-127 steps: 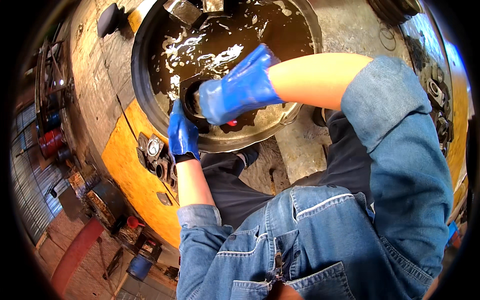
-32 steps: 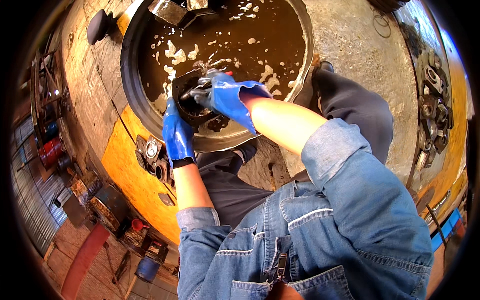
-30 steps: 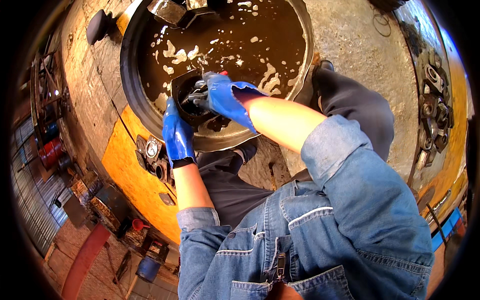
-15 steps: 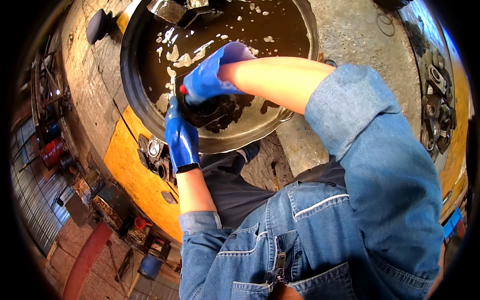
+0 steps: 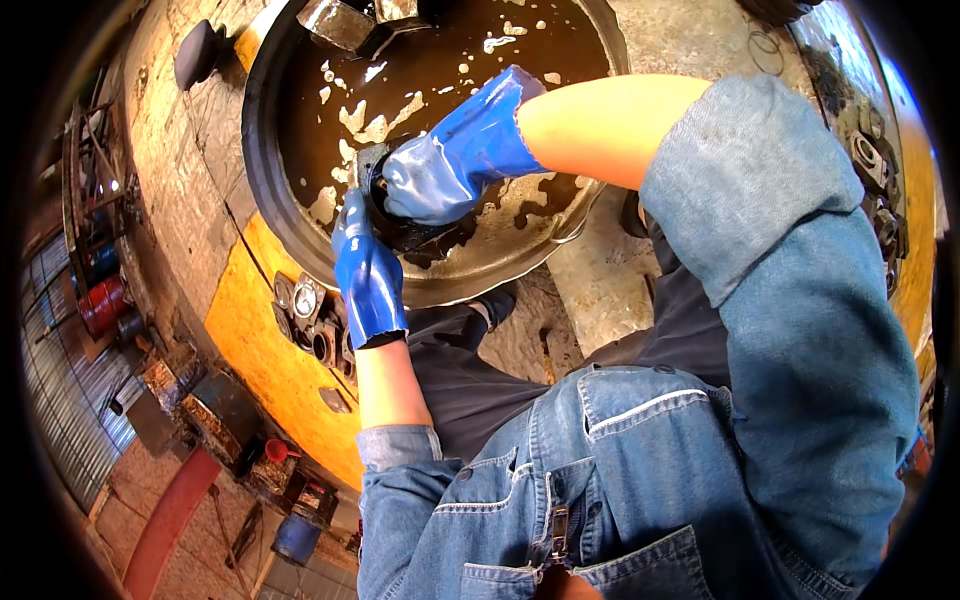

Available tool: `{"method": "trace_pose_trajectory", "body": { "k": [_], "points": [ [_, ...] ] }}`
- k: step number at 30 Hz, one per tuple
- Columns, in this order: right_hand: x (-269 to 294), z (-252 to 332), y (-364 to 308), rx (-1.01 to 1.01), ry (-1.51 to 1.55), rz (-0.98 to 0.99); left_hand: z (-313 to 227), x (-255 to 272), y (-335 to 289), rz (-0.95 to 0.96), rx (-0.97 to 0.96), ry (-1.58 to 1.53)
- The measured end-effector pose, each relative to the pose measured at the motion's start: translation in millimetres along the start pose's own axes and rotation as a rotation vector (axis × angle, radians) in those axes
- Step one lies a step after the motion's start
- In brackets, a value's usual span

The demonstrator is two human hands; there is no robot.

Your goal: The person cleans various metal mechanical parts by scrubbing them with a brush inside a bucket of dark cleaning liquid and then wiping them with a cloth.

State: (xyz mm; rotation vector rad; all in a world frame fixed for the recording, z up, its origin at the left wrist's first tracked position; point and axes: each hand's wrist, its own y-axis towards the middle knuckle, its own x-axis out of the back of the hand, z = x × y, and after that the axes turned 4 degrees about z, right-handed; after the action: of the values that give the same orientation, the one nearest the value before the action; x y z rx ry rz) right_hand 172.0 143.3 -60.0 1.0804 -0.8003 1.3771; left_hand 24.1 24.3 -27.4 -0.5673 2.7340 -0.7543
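Apparently midway through, the work centres on a dark metal part (image 5: 371,166) with a round opening, at the near left of a wide tub (image 5: 262,125). The gloved left hand (image 5: 368,265) presses its fingers along the part's left edge; the gloved right hand (image 5: 435,180) is curled at the opening, and whether it pinches anything cannot be told. Metal blocks (image 5: 338,24) sit far left; loose parts (image 5: 310,310) lie outside, left, their stage unclear. The rim runs just under the left wrist; foamy liquid (image 5: 490,85) spreads far and right, giving room.
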Motion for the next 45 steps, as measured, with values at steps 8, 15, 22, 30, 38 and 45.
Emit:
{"method": "trace_pose_trajectory", "body": {
  "k": [8, 15, 22, 30, 38, 45],
  "points": [
    [15.1, 32.7, 16.3, -0.586, 0.164, 0.270, -10.8, -17.9, -9.0, -0.055, 0.047, 0.059],
    [21.3, 13.1, 29.2, -0.859, 0.697, 0.387, 0.8, 2.3, 1.2, -0.076, 0.068, 0.044],
    [-21.7, 35.1, -20.7, -0.956, 0.784, -0.332, -2.2, 6.6, 0.9, 0.102, 0.009, 0.072],
    [-139.2, 29.4, 31.3, -1.117, 0.392, -0.936, 3.0, 24.9, -3.7, 0.030, -0.328, 1.155],
    [-26.4, -2.0, 24.9, -0.996, 0.379, 0.212, 19.8, 45.9, 12.0, 0.058, -0.236, 0.613],
    [8.4, -3.8, 41.2, -0.859, 0.466, 0.478, -6.7, -3.3, -3.7, 0.049, 0.023, -0.116]
  ]
}}
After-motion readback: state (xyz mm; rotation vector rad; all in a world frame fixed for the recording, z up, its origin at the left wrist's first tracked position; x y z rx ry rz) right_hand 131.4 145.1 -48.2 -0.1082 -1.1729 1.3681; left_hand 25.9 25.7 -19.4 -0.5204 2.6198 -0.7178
